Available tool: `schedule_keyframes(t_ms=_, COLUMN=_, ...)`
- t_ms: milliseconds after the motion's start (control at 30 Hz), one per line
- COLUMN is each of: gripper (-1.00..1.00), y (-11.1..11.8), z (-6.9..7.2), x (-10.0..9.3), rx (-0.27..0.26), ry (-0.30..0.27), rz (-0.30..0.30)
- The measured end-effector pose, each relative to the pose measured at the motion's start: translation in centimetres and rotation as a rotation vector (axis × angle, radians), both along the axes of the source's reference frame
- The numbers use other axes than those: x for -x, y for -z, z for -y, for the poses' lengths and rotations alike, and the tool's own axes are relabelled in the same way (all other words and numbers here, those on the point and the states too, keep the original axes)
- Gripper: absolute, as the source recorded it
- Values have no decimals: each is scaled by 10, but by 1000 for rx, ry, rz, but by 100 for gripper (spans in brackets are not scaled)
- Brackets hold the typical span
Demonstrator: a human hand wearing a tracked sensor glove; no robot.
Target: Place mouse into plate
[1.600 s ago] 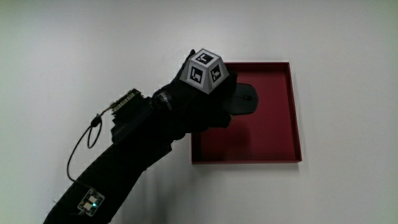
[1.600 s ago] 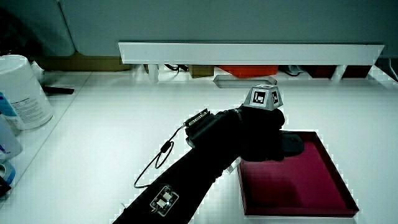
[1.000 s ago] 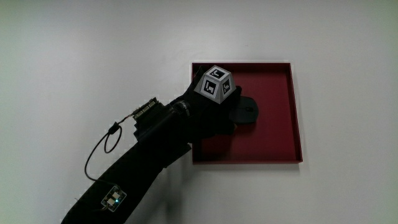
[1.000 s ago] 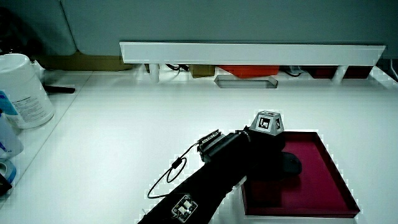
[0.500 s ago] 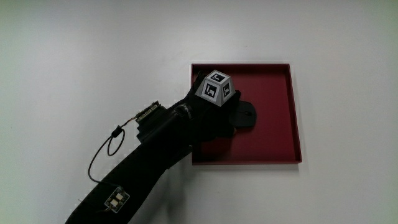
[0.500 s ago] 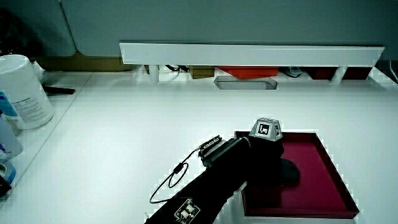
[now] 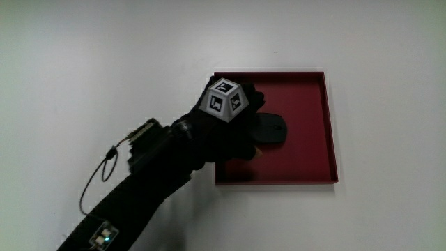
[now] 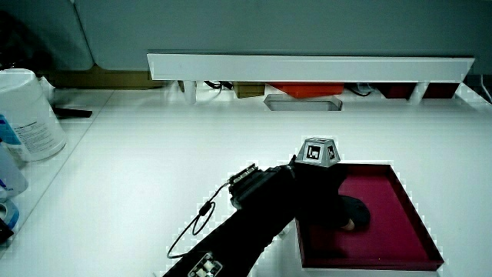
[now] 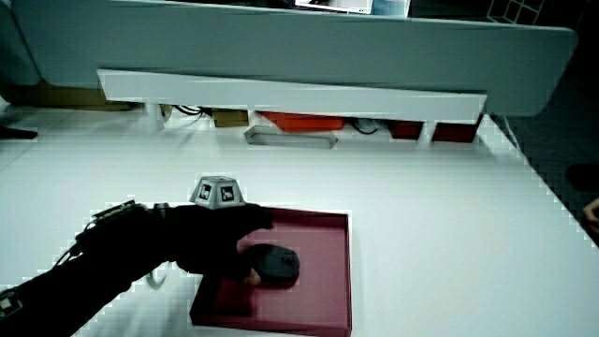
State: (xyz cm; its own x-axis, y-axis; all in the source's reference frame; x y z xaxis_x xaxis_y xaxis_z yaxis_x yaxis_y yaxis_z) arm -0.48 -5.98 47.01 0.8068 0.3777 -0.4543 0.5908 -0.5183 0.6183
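Hand (image 7: 230,129) over the plate's edge, fingers loosely spread, fingertips just beside or touching the mouse (image 7: 268,130), not clearly gripping | mouse lies flat inside the red plate (image 7: 306,150) | white tub (image 8: 27,111) well apart at table edge

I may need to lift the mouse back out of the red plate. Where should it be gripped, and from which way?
Grip the mouse across its two long flanks, coming down from above: it lies flat, hump up, in the plate, whose raised rim would likely hinder a low sideways approach.
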Motion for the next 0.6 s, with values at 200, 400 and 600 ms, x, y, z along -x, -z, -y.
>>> schedule_keyframes(t_ms=200, gripper=-100, y=49, z=-13, x=37, rx=-84, ry=28, rz=-131)
schedule_keyframes(t_ms=400, gripper=-100, y=85, z=-35, x=69, rx=-67, ry=68, rz=-140)
schedule_keyframes(t_ms=600, gripper=-100, y=128, z=-58, x=87, rx=-170, ry=21, rz=-104)
